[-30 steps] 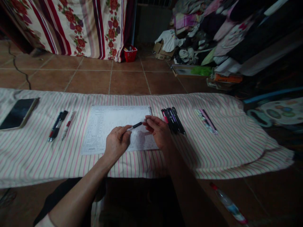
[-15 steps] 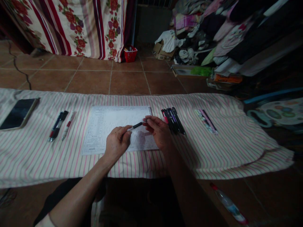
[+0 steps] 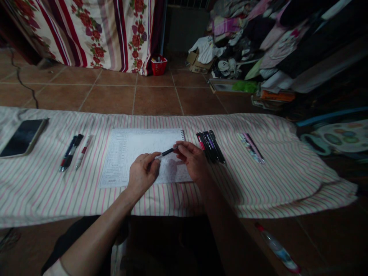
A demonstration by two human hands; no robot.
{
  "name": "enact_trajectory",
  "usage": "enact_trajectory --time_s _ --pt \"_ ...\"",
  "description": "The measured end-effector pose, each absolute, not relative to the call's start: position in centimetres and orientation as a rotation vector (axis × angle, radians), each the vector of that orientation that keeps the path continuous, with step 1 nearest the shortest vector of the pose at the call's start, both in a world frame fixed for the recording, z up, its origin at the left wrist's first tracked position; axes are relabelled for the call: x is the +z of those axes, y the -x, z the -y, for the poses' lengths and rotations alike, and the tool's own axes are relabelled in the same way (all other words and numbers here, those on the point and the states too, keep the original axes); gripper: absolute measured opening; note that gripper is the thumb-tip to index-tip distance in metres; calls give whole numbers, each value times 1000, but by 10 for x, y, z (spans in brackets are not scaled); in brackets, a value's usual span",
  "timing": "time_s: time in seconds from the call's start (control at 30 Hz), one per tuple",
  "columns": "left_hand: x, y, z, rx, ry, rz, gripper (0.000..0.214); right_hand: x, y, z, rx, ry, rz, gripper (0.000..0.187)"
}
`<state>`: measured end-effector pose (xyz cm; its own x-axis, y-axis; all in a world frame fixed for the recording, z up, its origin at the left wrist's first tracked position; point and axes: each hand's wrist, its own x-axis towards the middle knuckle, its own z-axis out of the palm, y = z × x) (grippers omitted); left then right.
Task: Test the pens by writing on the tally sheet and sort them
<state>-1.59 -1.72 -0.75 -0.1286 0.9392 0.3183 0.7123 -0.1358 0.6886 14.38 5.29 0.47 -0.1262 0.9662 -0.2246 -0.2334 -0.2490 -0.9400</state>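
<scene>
A pen [image 3: 166, 153] with a black grip is held level between both hands above a spiral notebook [image 3: 135, 153] that lies open on the striped cloth [image 3: 258, 184]. My left hand [image 3: 142, 174] pinches the pen's pale end with its fingers closed. The dark end is pinched by my right hand [image 3: 193, 161], also closed. A bunch of dark pens [image 3: 211, 145] lies just right of my right hand. More pens [image 3: 70, 152] and a single white pen [image 3: 82, 152] lie left of the notebook.
A phone [image 3: 21, 137] rests at the cloth's far left. Thin coloured pens [image 3: 250, 147] lie toward the right. A plastic bottle [image 3: 277, 249] lies on the tiled floor at lower right. A red basket [image 3: 158, 66], a floral curtain and piled clothes stand behind.
</scene>
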Motion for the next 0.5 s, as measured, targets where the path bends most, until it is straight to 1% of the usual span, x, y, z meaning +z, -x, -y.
enact_trajectory --time_s 0.27,0.5 --pt "-9 17 17 1122 -1781 -1856 25 4 -143 -54 1517 1144 846 26" --pt "-10 16 17 1133 -1777 -1858 24 5 -143 -54 1553 1125 783 27"
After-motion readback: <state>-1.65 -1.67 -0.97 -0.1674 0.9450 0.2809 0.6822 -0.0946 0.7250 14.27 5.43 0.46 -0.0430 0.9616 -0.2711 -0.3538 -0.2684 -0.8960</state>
